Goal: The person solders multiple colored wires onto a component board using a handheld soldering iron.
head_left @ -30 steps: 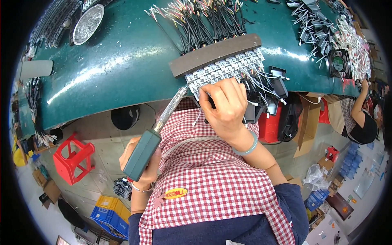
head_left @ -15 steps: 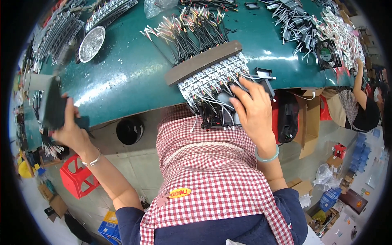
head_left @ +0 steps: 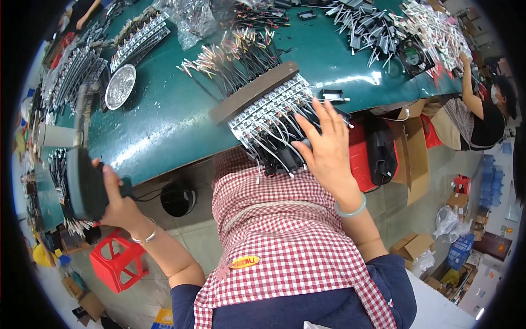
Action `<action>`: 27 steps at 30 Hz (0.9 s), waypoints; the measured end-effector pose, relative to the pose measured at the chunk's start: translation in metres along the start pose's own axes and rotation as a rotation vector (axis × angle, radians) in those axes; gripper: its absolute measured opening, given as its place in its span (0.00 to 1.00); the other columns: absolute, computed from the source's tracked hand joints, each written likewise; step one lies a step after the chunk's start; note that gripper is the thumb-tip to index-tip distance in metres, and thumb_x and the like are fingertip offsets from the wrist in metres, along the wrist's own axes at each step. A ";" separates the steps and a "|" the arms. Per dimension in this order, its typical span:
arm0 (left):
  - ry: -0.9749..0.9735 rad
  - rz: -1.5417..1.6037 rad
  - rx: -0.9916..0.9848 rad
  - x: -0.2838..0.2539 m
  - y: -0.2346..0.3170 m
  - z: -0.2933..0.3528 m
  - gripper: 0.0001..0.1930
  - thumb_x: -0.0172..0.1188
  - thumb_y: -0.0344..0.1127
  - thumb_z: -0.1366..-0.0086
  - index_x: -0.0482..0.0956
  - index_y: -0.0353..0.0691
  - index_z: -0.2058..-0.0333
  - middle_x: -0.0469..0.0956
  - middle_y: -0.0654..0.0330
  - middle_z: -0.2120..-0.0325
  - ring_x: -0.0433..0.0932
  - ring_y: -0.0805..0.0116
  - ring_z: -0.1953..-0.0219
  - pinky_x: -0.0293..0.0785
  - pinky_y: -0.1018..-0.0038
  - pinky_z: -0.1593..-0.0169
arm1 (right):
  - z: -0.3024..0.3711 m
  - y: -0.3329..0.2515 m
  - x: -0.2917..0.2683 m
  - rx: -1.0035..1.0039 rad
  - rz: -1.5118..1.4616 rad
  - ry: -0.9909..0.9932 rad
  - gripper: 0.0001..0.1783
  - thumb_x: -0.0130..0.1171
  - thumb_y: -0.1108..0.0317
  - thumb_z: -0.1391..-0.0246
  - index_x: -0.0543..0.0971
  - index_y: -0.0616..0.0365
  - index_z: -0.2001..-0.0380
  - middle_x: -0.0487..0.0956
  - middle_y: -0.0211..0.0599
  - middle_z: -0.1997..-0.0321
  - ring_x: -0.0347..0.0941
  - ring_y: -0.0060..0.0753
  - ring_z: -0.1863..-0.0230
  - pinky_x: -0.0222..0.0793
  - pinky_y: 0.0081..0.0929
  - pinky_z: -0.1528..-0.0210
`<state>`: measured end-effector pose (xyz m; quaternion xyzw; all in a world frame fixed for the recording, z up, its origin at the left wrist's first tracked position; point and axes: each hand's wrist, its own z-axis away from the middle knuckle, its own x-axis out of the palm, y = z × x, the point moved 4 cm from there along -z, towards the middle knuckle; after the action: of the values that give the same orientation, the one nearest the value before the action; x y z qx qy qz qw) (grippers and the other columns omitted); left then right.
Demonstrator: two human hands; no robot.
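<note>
My left hand is wrapped round the handle of a dark green corded power tool. A long slim barrel points up from it, blurred, so I cannot tell its exact kind. At the table's front edge lies a panel of small white circuit boards with white wires and black parts hanging over the edge. A brown bar lies across it, and black cables with bare ends fan out beyond. My right hand is open, fingers spread, at the panel's right end over the wires.
A small bowl and a white cylinder stand at the left, near stacked board strips. Black fan and piles of white-wired parts lie right. Below are a red stool and black bin. A co-worker is at far right.
The green tool has swung down and toward me in my left hand, its barrel now pointing up. My right hand has shifted slightly, its fingers still spread. The whole view has turned a little.
</note>
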<state>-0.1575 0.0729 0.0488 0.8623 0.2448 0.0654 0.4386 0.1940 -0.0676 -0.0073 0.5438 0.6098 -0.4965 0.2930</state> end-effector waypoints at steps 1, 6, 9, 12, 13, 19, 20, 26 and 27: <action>0.002 0.010 0.047 0.000 0.000 -0.009 0.11 0.63 0.24 0.39 0.80 0.28 0.57 0.73 0.63 0.78 0.66 0.79 0.79 0.60 0.81 0.75 | 0.005 0.008 0.009 0.043 -0.035 -0.016 0.25 0.63 0.61 0.46 0.76 0.52 0.44 0.63 0.51 0.32 0.57 0.55 0.32 0.53 0.51 0.34; -0.042 0.220 -0.245 0.021 -0.043 -0.035 0.10 0.64 0.21 0.44 0.80 0.27 0.62 0.79 0.57 0.71 0.70 0.76 0.80 0.64 0.81 0.77 | 0.016 0.018 -0.014 0.095 -0.340 0.102 0.17 0.62 0.61 0.45 0.81 0.57 0.55 0.79 0.41 0.50 0.74 0.48 0.48 0.67 0.39 0.43; -0.073 0.294 -0.346 0.037 -0.046 -0.007 0.12 0.64 0.20 0.46 0.79 0.27 0.61 0.80 0.55 0.68 0.70 0.75 0.81 0.64 0.80 0.78 | -0.015 0.042 -0.023 0.004 -0.068 0.231 0.18 0.60 0.62 0.44 0.79 0.57 0.52 0.74 0.44 0.42 0.68 0.50 0.41 0.63 0.43 0.40; -0.101 0.384 -0.314 0.047 -0.020 0.012 0.14 0.62 0.18 0.45 0.78 0.26 0.58 0.81 0.52 0.65 0.70 0.75 0.81 0.63 0.81 0.79 | -0.036 0.074 0.001 -0.023 0.021 0.122 0.21 0.61 0.61 0.44 0.76 0.54 0.47 0.74 0.42 0.45 0.68 0.47 0.42 0.60 0.43 0.38; -0.096 0.399 -0.307 0.048 -0.017 0.016 0.14 0.61 0.18 0.45 0.77 0.26 0.58 0.81 0.51 0.64 0.69 0.75 0.81 0.63 0.81 0.79 | -0.039 0.083 0.007 -0.018 -0.026 0.044 0.21 0.61 0.61 0.45 0.76 0.54 0.48 0.75 0.40 0.48 0.70 0.45 0.44 0.60 0.42 0.39; 0.014 0.347 -0.354 0.022 -0.024 0.028 0.12 0.59 0.19 0.41 0.78 0.25 0.58 0.79 0.55 0.68 0.70 0.75 0.78 0.64 0.81 0.76 | -0.026 0.053 -0.034 -0.006 -0.126 -0.027 0.11 0.64 0.68 0.48 0.80 0.58 0.62 0.71 0.39 0.70 0.69 0.43 0.65 0.67 0.35 0.64; 0.015 0.344 -0.368 0.020 -0.025 0.030 0.12 0.59 0.19 0.41 0.78 0.25 0.58 0.79 0.55 0.67 0.70 0.75 0.78 0.64 0.81 0.76 | -0.025 0.049 -0.042 0.005 -0.155 -0.074 0.09 0.63 0.68 0.48 0.80 0.58 0.63 0.71 0.39 0.70 0.71 0.43 0.65 0.67 0.36 0.65; 0.077 0.201 -0.400 0.023 -0.028 0.024 0.11 0.59 0.18 0.41 0.78 0.25 0.58 0.80 0.53 0.62 0.71 0.75 0.77 0.65 0.80 0.76 | -0.058 0.069 -0.045 0.064 -0.335 -0.136 0.05 0.62 0.70 0.46 0.81 0.60 0.69 0.74 0.41 0.74 0.73 0.43 0.72 0.68 0.37 0.68; 0.074 0.155 -0.391 0.024 -0.029 0.019 0.11 0.59 0.18 0.41 0.78 0.25 0.58 0.80 0.52 0.61 0.71 0.75 0.77 0.65 0.80 0.76 | -0.071 0.072 -0.044 0.034 -0.352 -0.059 0.05 0.62 0.70 0.46 0.81 0.61 0.71 0.75 0.41 0.75 0.73 0.43 0.73 0.68 0.37 0.69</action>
<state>-0.1410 0.0848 0.0120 0.7740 0.1764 0.1768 0.5818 0.2863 -0.0240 0.0351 0.4188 0.6783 -0.5661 0.2101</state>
